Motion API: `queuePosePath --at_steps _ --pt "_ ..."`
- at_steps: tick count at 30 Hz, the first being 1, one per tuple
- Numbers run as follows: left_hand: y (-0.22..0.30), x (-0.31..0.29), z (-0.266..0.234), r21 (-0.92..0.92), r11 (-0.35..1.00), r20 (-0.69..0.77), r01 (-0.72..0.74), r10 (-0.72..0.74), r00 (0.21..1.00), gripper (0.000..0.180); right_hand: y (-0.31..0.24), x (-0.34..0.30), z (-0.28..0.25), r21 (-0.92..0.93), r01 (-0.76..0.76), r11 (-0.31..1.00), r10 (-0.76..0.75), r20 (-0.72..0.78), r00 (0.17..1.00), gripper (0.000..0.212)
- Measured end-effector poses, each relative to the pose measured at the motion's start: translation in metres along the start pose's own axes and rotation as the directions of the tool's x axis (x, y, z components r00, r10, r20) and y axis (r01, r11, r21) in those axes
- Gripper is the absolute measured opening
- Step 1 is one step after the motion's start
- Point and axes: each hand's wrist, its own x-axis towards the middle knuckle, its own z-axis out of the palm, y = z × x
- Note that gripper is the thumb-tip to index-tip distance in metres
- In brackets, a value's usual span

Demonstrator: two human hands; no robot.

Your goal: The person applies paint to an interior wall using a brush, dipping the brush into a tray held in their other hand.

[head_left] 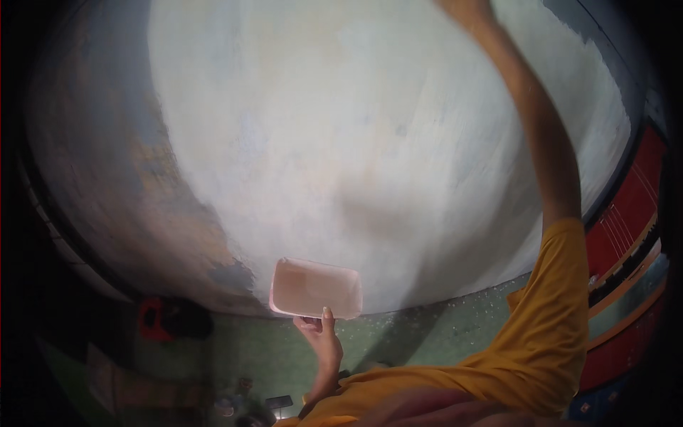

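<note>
My left hand (324, 338) grips a shallow rectangular tray (316, 288) by its near edge. The thumb lies over the rim and the fingers are underneath. The tray is pale pinkish-white, tilted so that its inside shows. My right arm stretches far up along the wall (320, 142), which carries a broad whitish coat with ragged edges. Only part of my right hand (466, 8) shows at the upper edge of the view. Its fingers are cut off there, so anything in them is hidden.
Darker, patchy wall (121, 142) borders the white area on the left. Below is a green floor (455, 327) with pale specks. A red and black object (171, 318) lies by the wall's foot. Red panelled furniture (626, 206) stands at the right. Small items (242, 398) sit low in front.
</note>
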Motion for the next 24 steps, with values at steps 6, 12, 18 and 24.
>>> queuePosePath --at_steps 6,12,18,24 --pt "-0.011 0.002 -0.004 0.01 1.0 -0.061 -0.004 0.004 0.998 0.055 -0.119 -0.181 0.044 0.06 0.364 0.929 -0.361 0.357 0.861 0.052" --pt "-0.021 0.005 -0.009 -0.067 0.997 -0.071 0.032 -0.036 0.997 0.058 -0.134 -0.177 0.065 0.502 0.062 0.863 -0.326 0.458 0.827 0.031" --pt "-0.046 0.006 -0.023 -0.051 0.999 -0.071 0.007 -0.01 0.997 0.06 -0.027 -0.009 0.022 0.142 -0.021 0.99 -0.003 0.164 0.987 0.031" --pt "-0.066 0.004 -0.037 -0.059 0.998 -0.111 0.031 -0.038 0.993 0.062 -0.021 -0.015 0.06 -0.07 0.176 0.982 -0.189 -0.273 0.943 0.038"
